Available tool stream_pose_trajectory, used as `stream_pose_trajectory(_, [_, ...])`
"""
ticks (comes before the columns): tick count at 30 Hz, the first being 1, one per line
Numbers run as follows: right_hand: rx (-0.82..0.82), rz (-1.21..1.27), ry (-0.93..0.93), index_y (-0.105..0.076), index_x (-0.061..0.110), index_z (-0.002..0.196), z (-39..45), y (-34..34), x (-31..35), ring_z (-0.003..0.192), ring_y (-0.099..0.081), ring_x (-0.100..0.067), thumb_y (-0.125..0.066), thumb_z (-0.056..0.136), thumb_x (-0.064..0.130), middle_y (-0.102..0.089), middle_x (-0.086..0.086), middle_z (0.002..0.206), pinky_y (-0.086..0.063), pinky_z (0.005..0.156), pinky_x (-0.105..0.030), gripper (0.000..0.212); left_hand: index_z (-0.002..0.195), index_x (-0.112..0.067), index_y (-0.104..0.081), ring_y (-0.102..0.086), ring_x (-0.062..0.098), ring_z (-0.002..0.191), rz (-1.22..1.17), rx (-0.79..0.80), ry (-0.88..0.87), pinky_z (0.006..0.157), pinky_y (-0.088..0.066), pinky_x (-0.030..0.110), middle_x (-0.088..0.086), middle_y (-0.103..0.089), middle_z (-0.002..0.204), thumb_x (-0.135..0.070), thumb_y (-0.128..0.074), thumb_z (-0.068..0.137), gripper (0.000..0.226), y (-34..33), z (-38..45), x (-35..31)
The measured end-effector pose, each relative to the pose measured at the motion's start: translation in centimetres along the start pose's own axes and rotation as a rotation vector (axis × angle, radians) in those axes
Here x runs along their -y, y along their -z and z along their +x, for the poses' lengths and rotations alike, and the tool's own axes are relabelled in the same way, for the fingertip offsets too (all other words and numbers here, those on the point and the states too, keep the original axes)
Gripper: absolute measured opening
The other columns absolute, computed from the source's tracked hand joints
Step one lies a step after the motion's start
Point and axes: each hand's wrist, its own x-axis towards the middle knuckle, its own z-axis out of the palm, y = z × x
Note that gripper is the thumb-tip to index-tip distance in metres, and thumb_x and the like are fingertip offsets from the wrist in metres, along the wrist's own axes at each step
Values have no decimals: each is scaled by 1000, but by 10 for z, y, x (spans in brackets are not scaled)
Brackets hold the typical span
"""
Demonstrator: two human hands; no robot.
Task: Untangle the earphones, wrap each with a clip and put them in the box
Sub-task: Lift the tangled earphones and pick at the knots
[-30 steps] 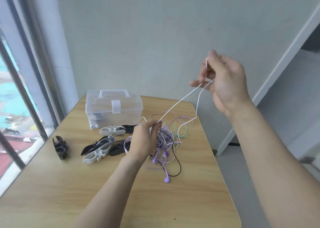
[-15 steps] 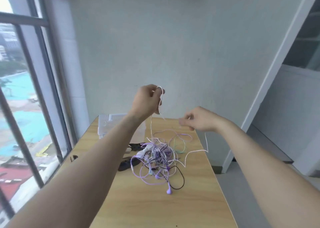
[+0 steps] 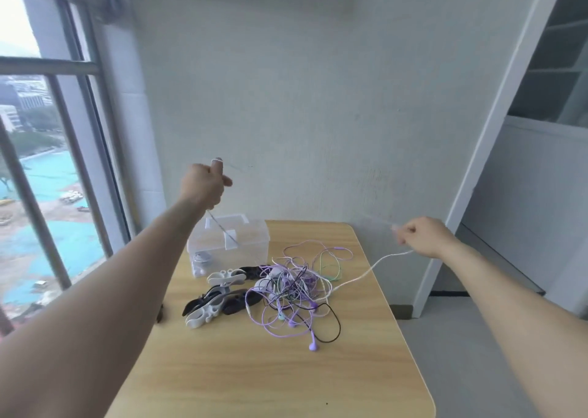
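Left hand and right hand each pinch, apparently, one white cord; spread apart to draw it from the tangle.

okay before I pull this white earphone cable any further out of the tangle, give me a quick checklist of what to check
1. Left hand grips the white cable: ok, fingers curled round it.
2. Right hand grips the other stretch: ok.
3. White cable free of the tangle: not ok, it runs into the pile.
4. Clips within reach: ok, beside the tangle.
5. Box open: not ok, its lid looks shut.
6. Tangle safely on the table: ok.
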Motion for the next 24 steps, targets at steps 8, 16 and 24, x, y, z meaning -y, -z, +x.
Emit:
stream_pose_trajectory(8, [129, 1280, -285, -48, -5, 107, -9, 13, 37, 71, -60, -34, -32, 110, 32, -58, -23, 86, -61, 72, -45, 41, 64, -19, -36, -17, 13, 42, -228, 453, 350, 44, -13, 21, -3, -25, 49, -22, -32, 96, 32, 12, -7, -7])
stream_pose_trajectory(16, [492, 667, 338, -45, 10, 136, -54, -4, 150, 68, -66, -31, -78, 80, 4, -66, -6, 77, -54, 55, -28, 64, 95, -4, -65, -43, 13, 51, -226, 678, -55, 49, -37, 22, 3, -47, 69, -10, -41, 105, 27, -22, -48, -51])
stream_pose_trajectory(24, [428, 270, 377, -70, 4, 99, -40, -74, 169, 51, -55, -22, -53, 102, 37, -60, -8, 69, -50, 59, -32, 38, 95, -6, -65, -58, 19, 60, -329, 699, -380, 60, -54, 30, 8, -56, 72, -9, -43, 106, 24, -18, -77, -93])
